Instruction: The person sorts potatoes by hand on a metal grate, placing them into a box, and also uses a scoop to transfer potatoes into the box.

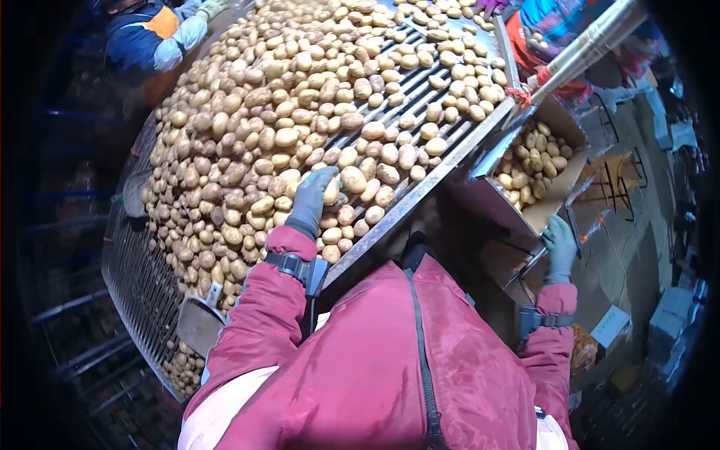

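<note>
A wide roller conveyor (420,191) carries a dense layer of potatoes (247,142). My left hand (313,199), in a grey glove with a red sleeve, reaches onto the belt and closes around one potato (331,190) near the belt's near edge. My right hand (560,247), also gloved, rests on the rim of a cardboard box (551,206) partly filled with potatoes (531,165), to the right of the belt. My red jacket fills the lower middle.
Another person's blue and orange sleeve (154,37) works at the far left of the belt. A second person in red and blue (540,26) stands at the far right. A metal pole (581,49) crosses above the box. Blue racks line the left.
</note>
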Action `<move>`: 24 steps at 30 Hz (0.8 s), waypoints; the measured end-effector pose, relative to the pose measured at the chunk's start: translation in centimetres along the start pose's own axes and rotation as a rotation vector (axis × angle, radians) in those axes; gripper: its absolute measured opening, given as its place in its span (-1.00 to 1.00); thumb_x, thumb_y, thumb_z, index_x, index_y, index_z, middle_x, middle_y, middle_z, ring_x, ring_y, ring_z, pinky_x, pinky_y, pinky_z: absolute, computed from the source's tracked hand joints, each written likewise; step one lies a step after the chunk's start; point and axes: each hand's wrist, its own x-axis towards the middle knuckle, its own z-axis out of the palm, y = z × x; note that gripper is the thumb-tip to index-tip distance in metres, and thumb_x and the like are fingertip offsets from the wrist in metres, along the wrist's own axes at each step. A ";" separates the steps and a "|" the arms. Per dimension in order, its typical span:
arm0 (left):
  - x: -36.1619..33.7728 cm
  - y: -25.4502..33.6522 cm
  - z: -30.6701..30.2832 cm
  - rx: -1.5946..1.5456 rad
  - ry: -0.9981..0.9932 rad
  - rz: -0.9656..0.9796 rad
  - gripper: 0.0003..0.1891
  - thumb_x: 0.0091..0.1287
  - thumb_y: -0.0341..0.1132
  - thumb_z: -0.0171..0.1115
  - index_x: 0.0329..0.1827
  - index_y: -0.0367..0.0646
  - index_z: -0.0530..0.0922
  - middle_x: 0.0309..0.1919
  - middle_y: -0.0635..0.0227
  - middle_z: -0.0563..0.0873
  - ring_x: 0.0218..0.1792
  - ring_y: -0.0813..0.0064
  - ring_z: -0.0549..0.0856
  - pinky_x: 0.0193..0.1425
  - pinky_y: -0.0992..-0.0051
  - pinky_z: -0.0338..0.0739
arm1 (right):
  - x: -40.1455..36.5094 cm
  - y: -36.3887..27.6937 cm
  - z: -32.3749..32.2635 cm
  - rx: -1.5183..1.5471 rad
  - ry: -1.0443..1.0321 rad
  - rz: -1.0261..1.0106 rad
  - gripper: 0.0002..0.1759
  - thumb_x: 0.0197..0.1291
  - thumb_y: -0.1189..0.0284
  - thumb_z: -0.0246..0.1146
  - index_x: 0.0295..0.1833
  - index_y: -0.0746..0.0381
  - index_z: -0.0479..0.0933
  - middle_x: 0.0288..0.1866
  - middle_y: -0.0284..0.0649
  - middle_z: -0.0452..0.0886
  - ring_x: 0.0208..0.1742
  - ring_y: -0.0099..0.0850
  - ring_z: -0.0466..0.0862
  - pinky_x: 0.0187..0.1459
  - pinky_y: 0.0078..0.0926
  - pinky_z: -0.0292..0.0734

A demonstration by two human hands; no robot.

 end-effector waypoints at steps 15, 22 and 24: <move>-4.0 5.8 3.2 1.159 0.227 0.836 -0.57 0.32 -0.25 0.40 0.22 -0.21 0.65 0.14 0.06 0.73 0.20 0.05 0.67 0.38 0.21 0.52 | 2.9 -11.0 40.1 -0.891 -0.790 -0.594 -0.70 0.16 0.31 0.36 0.02 0.10 0.73 0.05 -0.12 0.75 0.05 -0.17 0.76 0.11 -0.27 0.65; -0.6 -1.6 6.5 0.926 0.107 0.467 -0.52 0.29 -0.24 0.41 0.28 -0.12 0.63 0.14 0.10 0.66 0.09 0.12 0.67 0.32 0.22 0.55 | 8.2 -13.4 36.1 -0.520 -0.676 -0.260 -0.71 0.37 0.28 0.34 0.05 0.22 0.76 -0.24 -0.26 0.80 -0.21 -0.50 0.76 -0.18 -0.52 0.65; -0.5 -1.5 6.4 0.450 0.124 0.306 -0.54 0.31 -0.29 0.39 0.28 -0.16 0.63 0.11 0.14 0.66 0.07 0.25 0.69 0.26 0.32 0.59 | 8.6 -11.5 35.7 -0.401 -0.889 -0.288 -0.65 0.42 0.21 0.32 0.10 0.24 0.73 -0.25 -0.28 0.77 -0.25 -0.52 0.74 -0.27 -0.58 0.62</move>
